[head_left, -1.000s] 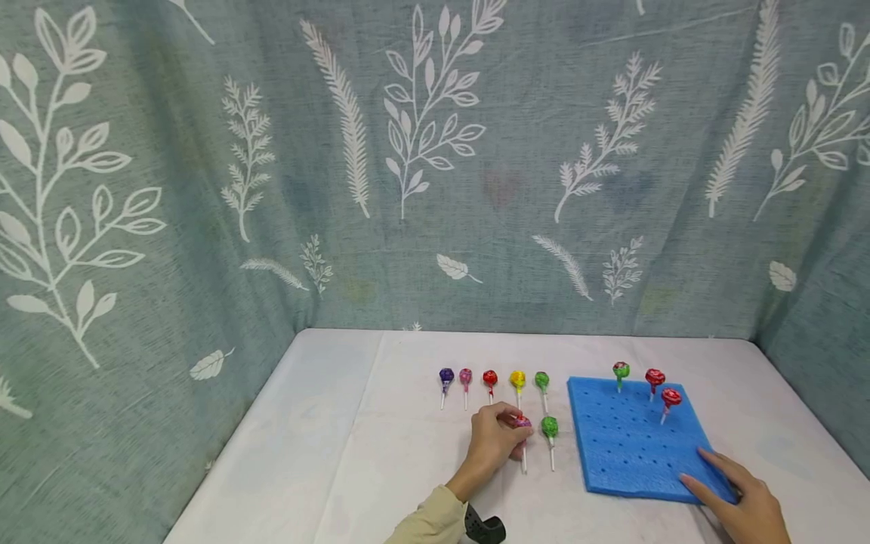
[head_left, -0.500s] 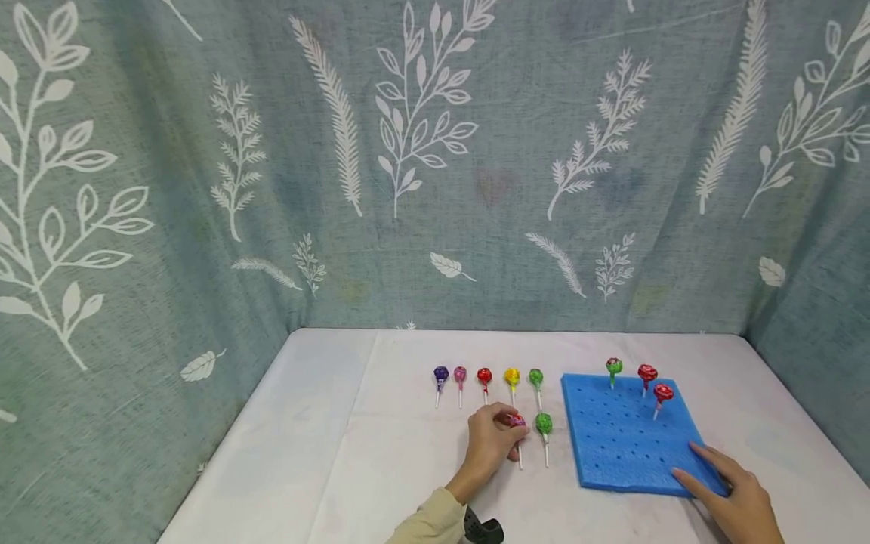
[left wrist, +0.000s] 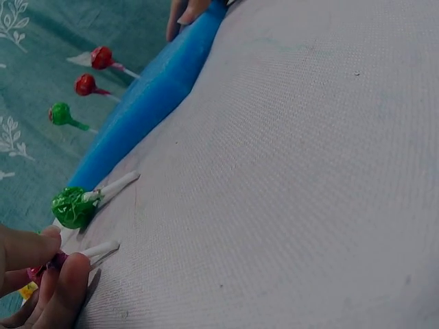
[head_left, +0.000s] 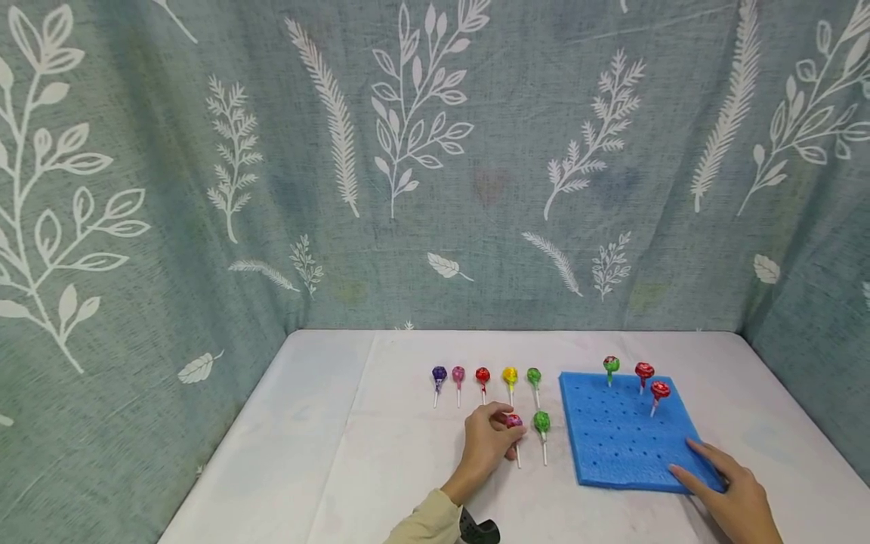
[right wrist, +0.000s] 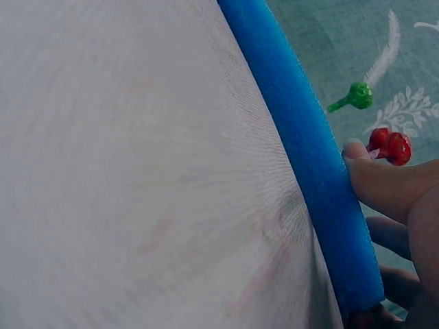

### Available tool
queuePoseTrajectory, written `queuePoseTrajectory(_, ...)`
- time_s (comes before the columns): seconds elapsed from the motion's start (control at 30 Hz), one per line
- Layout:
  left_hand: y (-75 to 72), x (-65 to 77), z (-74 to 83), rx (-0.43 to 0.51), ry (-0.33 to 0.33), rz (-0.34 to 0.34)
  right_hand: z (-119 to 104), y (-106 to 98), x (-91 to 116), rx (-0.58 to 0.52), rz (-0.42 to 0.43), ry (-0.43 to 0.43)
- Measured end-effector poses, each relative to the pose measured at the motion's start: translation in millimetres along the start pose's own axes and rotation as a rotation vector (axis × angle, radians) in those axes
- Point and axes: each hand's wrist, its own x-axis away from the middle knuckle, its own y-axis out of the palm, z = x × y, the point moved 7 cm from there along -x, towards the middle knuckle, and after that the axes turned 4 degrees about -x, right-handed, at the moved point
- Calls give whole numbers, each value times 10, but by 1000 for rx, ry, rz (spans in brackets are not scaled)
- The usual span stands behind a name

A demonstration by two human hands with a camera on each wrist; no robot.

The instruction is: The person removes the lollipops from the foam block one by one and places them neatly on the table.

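My left hand (head_left: 484, 442) pinches a red-and-purple wrapped lollipop (head_left: 514, 421) between thumb and fingers. Its white stick (left wrist: 101, 249) points out past the fingertips, close over the cloth, in the left wrist view. Just right of it lies a green lollipop (head_left: 541, 422). My right hand (head_left: 739, 499) holds the near right corner of a blue foam board (head_left: 605, 446) dotted with small holes, thumb (right wrist: 384, 181) on top and other fingers round the edge. Along the board's far part stand a green-and-red lollipop (head_left: 611, 365) and two red lollipops (head_left: 644, 370), sticks down in it.
Beyond my left hand, a row on the white cloth (head_left: 367, 453) holds a purple lollipop (head_left: 439, 375), a pink one (head_left: 458, 375), a red one (head_left: 482, 375), a yellow one (head_left: 510, 375) and a green one (head_left: 533, 376). A leaf-patterned curtain (head_left: 476, 249) encloses the table's back and sides.
The whole head view has shifted slightly left. Both hands keep their places: the left still pinches the lollipop and the right still holds the board's corner.
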Motion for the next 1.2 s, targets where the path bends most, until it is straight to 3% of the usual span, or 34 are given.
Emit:
queuePoseTrajectory(0.4, -107, 1, 44, -68, 12, 65, 0, 21, -35, -7, 2, 12)
queuePoseTrajectory(0.67, -137, -46, 210, -85, 64, 73, 13, 15, -30, 2, -3, 5)
queuePoseTrajectory(0.9, -89, -76, 390, -77, 89, 52, 29, 31, -36, 4, -18, 16)
queuePoseTrajectory(1.2, 92, -116, 618, -22, 129, -19, 2, 11, -15, 22, -15, 3)
